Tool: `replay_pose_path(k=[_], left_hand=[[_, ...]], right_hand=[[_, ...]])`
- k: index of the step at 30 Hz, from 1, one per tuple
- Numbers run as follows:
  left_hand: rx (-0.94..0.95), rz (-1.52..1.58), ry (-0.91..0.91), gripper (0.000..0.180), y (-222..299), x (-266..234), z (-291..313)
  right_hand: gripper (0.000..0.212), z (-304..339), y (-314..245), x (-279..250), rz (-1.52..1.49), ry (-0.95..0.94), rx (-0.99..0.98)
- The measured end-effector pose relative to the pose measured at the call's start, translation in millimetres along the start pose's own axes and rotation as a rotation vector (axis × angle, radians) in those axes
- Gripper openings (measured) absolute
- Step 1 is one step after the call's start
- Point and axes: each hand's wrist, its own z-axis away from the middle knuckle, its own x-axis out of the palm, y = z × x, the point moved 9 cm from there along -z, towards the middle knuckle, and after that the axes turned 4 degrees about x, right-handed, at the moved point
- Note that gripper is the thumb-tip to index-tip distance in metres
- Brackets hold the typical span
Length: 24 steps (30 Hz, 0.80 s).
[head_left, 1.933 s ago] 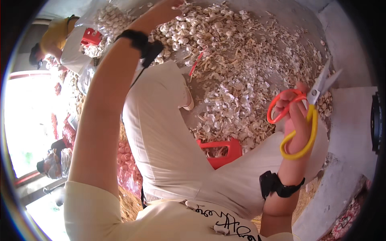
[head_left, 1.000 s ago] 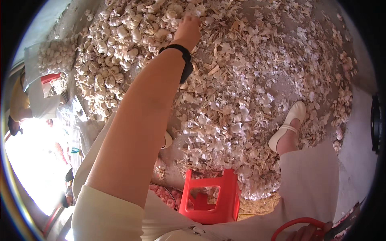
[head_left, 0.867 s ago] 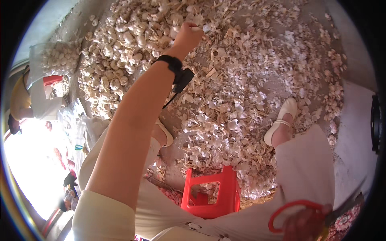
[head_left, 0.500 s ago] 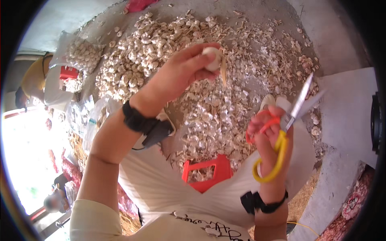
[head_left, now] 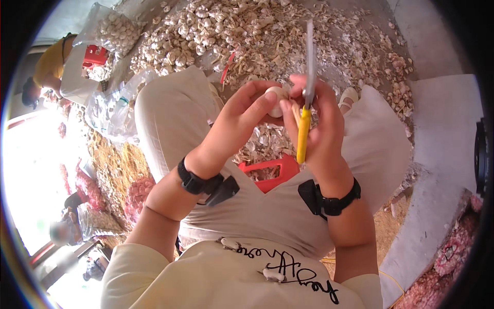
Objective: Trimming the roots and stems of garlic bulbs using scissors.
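A pale garlic bulb (head_left: 276, 102) is gripped in my left hand (head_left: 237, 114), with the thumb across its near side. My right hand (head_left: 327, 123) holds a pair of scissors (head_left: 303, 135) by its yellow handle, the blades pointing away from me. The fingertips of that same hand also meet the bulb at its right side, by the dry stem (head_left: 296, 113). Whether the blades are apart is hard to tell, as they show edge-on.
Garlic bulbs (head_left: 177, 41) and loose skins spread over the floor ahead. A red plastic stool (head_left: 278, 170) shows between my legs. Far left are a bag of garlic (head_left: 117, 32) and another person (head_left: 51, 67). A pale ledge (head_left: 445, 118) runs along the right, beside pinkish sacks (head_left: 435, 283).
My right hand has come inward and up with the scissors to the bulb. My left hand has drawn the bulb slightly nearer. The view has shifted, showing more of my legs.
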Motion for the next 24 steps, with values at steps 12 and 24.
replay_pose_path(k=[12, 24], left_hand=[[0.025, -0.318, -0.049, 0.047, -1.1, -18.4, 0.4], [-0.002, 0.094, -0.035, 0.05, 4.4, -14.7, 1.8]], right_hand=[[0.031, 0.2, 18.6, 10.3, -0.165, -0.037, 0.189], [0.04, -4.4, 52.6, 15.8, -0.762, -0.083, 0.602]])
